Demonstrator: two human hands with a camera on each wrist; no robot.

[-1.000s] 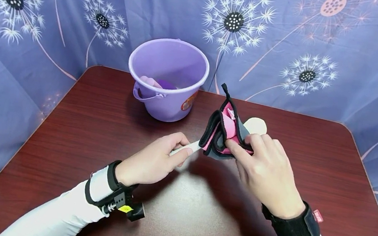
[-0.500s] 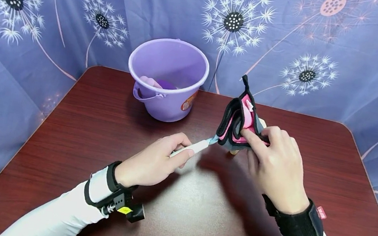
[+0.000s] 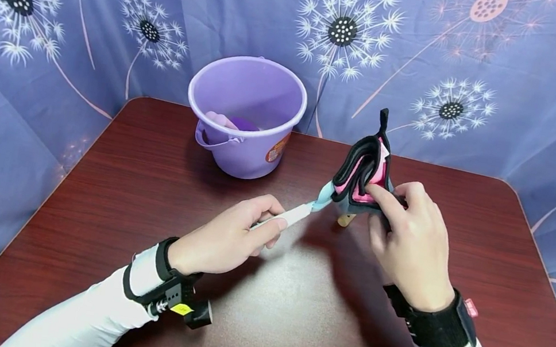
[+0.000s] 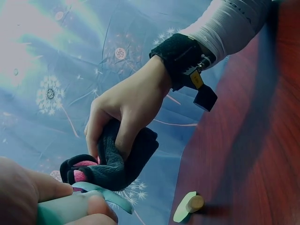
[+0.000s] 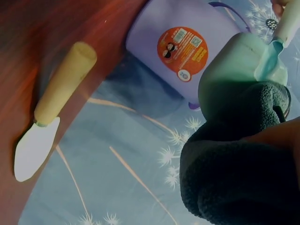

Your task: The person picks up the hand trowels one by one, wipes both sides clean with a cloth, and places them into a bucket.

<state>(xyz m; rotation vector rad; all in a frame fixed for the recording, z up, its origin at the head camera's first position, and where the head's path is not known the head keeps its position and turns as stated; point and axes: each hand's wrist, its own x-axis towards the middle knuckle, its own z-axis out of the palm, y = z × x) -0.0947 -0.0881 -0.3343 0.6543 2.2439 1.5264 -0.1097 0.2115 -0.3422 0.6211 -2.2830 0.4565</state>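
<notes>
In the head view my left hand (image 3: 231, 234) grips the white handle of a small hand shovel (image 3: 324, 195). Its wide pale green blade (image 5: 227, 61) shows in the right wrist view. My right hand (image 3: 412, 245) holds a folded cloth (image 3: 366, 170), grey outside and pink inside with black edging and a loop, against that blade, pinching it between thumb and fingers. The cloth covers part of the blade. Beyond the hands, a trowel (image 5: 65, 84) with a wooden handle and white pointed blade lies on the table, mostly hidden behind the cloth in the head view.
A purple bucket (image 3: 254, 156) with a side handle stands at the back of the dark red table (image 3: 142, 180). Inside it lie a pink thing (image 3: 221, 120) and a darker purple one. A blue dandelion-patterned curtain (image 3: 256, 9) hangs behind the table.
My right hand has slid the cloth rightward and away along the shovel, uncovering its neck and the near part of the blade. My left hand has stayed nearly still on the handle.
</notes>
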